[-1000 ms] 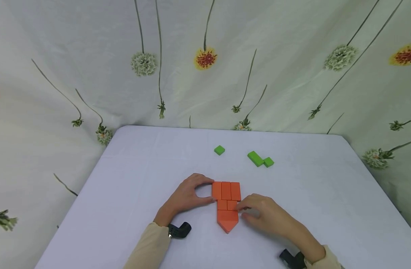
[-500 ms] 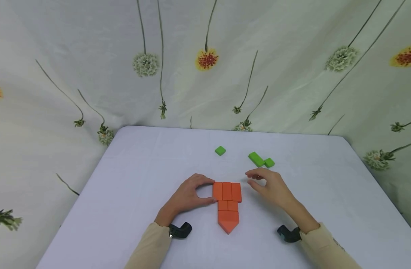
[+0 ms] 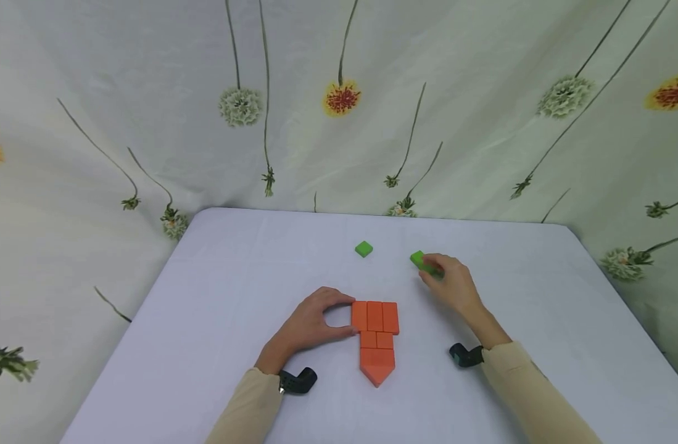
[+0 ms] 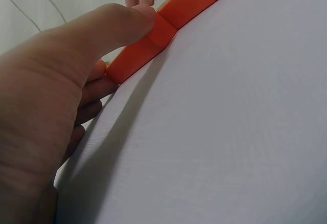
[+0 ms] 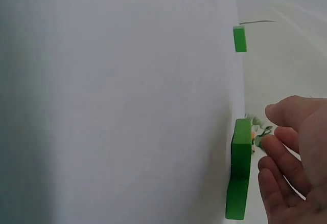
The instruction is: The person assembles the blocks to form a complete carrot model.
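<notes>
In the head view, orange blocks form a flat shape: a row of three upright oblongs (image 3: 374, 317), two small blocks (image 3: 376, 340) below, and a pointed block (image 3: 377, 365) at the near end. My left hand (image 3: 311, 320) holds the leftmost oblong (image 3: 359, 316) between thumb and index finger at its near and far ends. My right hand (image 3: 452, 283) hovers with relaxed fingers at a long green block (image 3: 419, 259). Its fingers mostly cover the small green block beside that. The right wrist view shows the hand apart from the two touching green blocks (image 5: 240, 157).
Another small green block (image 3: 363, 248) lies alone farther back on the white-covered table (image 3: 250, 265). Behind the table hangs a flower-patterned cloth (image 3: 461, 154). A black camera (image 3: 298, 381) sits on the left wrist, and another black camera (image 3: 465, 356) on the right.
My right hand has left the orange blocks' right side and moved away from me to the green blocks. The left hand stays at the leftmost oblong.
</notes>
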A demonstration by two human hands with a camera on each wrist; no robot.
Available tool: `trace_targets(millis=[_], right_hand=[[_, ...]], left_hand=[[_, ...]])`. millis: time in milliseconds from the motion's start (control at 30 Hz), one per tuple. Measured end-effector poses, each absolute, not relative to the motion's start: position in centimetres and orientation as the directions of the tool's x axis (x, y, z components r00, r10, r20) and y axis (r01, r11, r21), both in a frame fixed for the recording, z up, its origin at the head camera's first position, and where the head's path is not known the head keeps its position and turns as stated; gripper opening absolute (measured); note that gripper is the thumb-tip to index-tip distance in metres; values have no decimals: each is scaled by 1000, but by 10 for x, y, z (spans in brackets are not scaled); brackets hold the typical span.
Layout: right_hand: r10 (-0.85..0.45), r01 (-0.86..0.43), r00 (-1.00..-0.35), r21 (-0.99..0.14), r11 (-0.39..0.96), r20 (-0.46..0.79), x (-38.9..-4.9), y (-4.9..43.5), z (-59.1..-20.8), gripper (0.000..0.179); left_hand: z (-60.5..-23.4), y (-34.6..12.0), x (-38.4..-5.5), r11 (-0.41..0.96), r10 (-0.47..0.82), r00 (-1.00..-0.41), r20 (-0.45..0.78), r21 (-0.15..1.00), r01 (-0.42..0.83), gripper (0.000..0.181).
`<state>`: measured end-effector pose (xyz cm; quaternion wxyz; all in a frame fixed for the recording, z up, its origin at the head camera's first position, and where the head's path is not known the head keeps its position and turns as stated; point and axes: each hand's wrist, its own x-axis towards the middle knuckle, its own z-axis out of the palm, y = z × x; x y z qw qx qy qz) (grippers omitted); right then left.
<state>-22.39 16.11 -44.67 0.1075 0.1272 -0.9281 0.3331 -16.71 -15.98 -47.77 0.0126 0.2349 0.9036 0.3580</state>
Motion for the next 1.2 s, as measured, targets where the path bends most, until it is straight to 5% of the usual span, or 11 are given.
trace_targets(millis=[600, 1200], right_hand=[[-90, -190, -973, -515, 836, 212, -241, 167, -458, 37], [-192, -281, -959, -599, 750, 210, -234, 156, -449, 37]], left_hand=[[-480, -161, -170, 629, 442, -884, 151, 651, 425, 54], [-481, -161, -169, 634, 440, -885, 149, 646, 425, 54]])
